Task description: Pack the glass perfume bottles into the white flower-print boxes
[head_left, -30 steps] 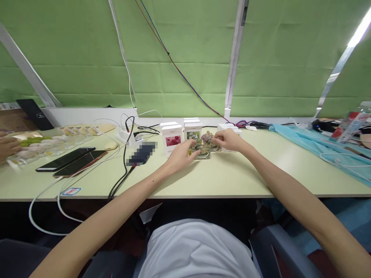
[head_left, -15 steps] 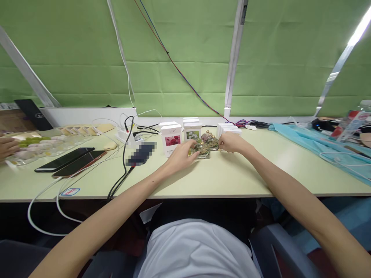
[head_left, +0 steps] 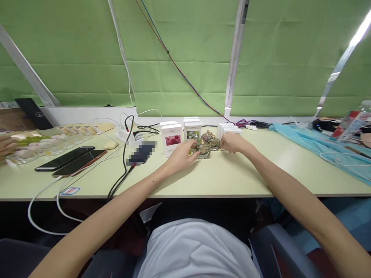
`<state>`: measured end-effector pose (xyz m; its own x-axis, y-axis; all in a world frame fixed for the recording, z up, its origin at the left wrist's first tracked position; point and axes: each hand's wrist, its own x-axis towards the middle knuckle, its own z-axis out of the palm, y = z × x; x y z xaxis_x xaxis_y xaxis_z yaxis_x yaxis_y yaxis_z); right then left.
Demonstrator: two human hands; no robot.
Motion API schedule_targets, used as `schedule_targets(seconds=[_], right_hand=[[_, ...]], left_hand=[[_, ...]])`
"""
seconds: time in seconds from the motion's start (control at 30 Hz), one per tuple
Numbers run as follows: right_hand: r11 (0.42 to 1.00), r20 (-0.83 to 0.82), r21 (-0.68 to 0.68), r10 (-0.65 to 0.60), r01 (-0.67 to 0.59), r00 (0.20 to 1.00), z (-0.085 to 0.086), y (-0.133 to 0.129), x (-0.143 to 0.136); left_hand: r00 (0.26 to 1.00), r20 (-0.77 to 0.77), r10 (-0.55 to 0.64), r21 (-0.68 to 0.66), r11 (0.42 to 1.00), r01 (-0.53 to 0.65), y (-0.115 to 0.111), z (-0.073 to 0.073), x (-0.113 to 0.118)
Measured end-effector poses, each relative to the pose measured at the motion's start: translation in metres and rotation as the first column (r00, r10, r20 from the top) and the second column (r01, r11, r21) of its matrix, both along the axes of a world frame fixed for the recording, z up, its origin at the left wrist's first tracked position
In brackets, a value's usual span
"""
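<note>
Small glass jars with gold-coloured fittings and dried plant bits stand together on the table, a front jar (head_left: 204, 150) and a back jar (head_left: 213, 143). My left hand (head_left: 181, 155) grips the left side of the front jar, thumb low and fingers above. Beside the right end of the jars, my right hand (head_left: 233, 143) has its fingers curled and pinched close to the tabletop. What lies between those fingertips is hidden. Just behind my left hand stands a white box with a red flower picture (head_left: 173, 139). Another box with a white flower picture (head_left: 191, 134) is behind the jars.
White boxes (head_left: 226, 127) stand behind my right hand. To the left lie two phones (head_left: 78, 163), cables (head_left: 124, 173) and a power strip (head_left: 127, 135). Another person's hand (head_left: 6, 146) is at a clear tray (head_left: 37, 148) far left. Blue plastic sheeting (head_left: 315, 143) covers the right side.
Almost nothing differs. My right hand's fingertips have shifted very slightly to the right, while my left hand stays at the front jar.
</note>
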<state>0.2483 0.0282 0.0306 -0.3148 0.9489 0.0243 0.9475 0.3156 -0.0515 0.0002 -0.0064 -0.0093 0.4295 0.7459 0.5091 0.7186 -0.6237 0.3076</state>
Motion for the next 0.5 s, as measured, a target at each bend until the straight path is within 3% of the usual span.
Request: schedule_targets(seconds=[0.5], right_hand=[[0.999, -0.045, 0.017, -0.05, 0.051, 0.998, -0.0027, 0.0017, -0.0006]], left_hand=[[1.0, -0.008, 0.001, 0.004, 1.0, -0.001, 0.0007, -0.0013, -0.0005]])
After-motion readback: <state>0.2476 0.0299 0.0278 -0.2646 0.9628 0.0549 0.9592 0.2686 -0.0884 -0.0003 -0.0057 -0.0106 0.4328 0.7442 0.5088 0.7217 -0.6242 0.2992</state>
